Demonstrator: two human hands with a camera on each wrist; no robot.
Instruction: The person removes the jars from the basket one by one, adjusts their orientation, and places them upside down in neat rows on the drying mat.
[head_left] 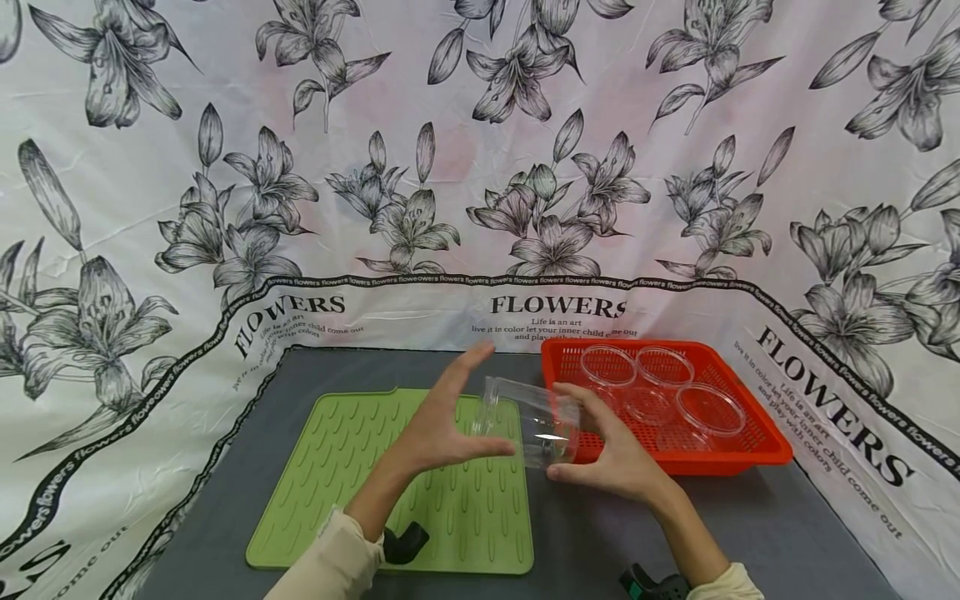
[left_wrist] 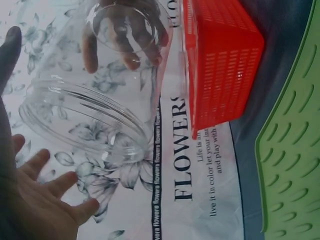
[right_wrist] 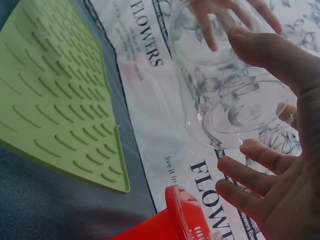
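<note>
A clear plastic jar (head_left: 528,421) is held on its side in the air, between my two hands and over the right edge of the green mat. My right hand (head_left: 618,454) grips it near the base, thumb below and fingers over the top in the head view. The ridged mouth (left_wrist: 85,120) points toward my left hand (head_left: 438,429). That hand is spread wide around the mouth end, thumb and fingers apart. Through the clear wall, the left wrist view shows fingers of the right hand. The round base (right_wrist: 245,112) faces the right palm.
A red perforated basket (head_left: 551,358) stands at the back right, holding three clear jars (head_left: 708,412) with round rims upward. The ridged green mat (head_left: 337,483) lies on the grey table (head_left: 585,542) at left. Behind hangs a flower-printed curtain (head_left: 420,308).
</note>
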